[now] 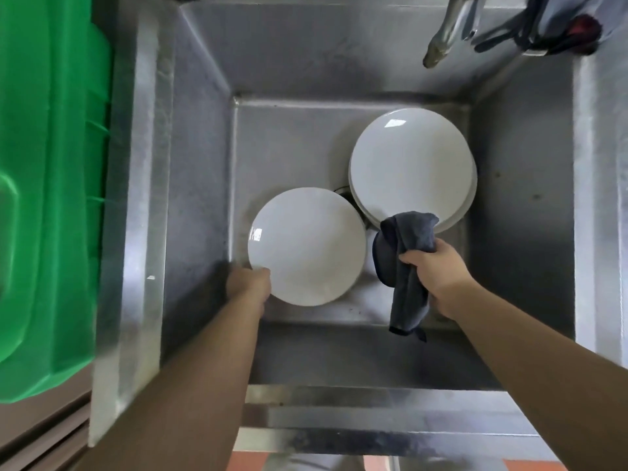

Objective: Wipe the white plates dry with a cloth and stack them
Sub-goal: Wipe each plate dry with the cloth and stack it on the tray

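Note:
A deep steel sink [200,185] holds the white plates. My left hand [249,283] grips the near-left edge of one white plate [307,246], held over the sink floor at the left. A stack of white plates [413,164] lies at the back right of the basin. My right hand [438,270] grips a dark grey cloth [406,263], which hangs down from the fist just in front of the stack. The cloth's upper end overlaps the stack's near rim.
A green plastic bin [47,185] stands left of the sink. A metal tap spout [448,32] and dark items [543,25] hang over the back right corner. The drain [343,192] shows between the plates. The sink's front rim [373,409] is near me.

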Demonstrator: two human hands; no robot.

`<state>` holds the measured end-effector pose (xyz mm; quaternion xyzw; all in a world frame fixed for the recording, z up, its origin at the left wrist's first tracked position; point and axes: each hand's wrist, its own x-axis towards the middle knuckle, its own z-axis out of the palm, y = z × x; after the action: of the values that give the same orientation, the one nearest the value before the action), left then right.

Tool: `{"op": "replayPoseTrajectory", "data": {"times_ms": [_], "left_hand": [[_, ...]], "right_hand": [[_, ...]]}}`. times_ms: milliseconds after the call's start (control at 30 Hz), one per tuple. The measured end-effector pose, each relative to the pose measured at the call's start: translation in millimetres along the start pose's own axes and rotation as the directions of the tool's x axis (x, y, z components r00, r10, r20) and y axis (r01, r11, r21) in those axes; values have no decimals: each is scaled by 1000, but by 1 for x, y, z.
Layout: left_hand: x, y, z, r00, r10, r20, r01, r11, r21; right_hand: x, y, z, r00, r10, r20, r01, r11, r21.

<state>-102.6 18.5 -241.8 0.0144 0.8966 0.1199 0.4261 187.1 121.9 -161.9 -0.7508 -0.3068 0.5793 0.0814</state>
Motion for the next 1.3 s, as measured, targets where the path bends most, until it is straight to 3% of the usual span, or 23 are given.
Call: {"op": "replayPoseTrajectory", "data": {"times_ms": [100,300,533,800,1033,1300], "left_hand": [[4,-2,4,999,-49,21,50,998,-47],[-5,-7,2,991,-12,131,30,990,-140],[-21,2,2,952,-4,305,168,842,-513],[-41,-2,-19,929,57,366,146,852,-502],[-59,-17,-70,953,67,297,83,882,-464],[-112,3,-119,940,169,296,-22,897,-442]], "right_hand": [[3,0,1,1000,-5,-4,5,1000,21],[-1,-4,-2,1000,-13,5,13,996,83],[-10,-8,-11,1000,5,-5,-4,984,177],[-27,-8,-20,1000,-17,-15,19,978,206],[-55,-14,-25,1000,-25,-2,25,972,232],[-102,-39,-25,999,-24,34,13,956,292]]}}
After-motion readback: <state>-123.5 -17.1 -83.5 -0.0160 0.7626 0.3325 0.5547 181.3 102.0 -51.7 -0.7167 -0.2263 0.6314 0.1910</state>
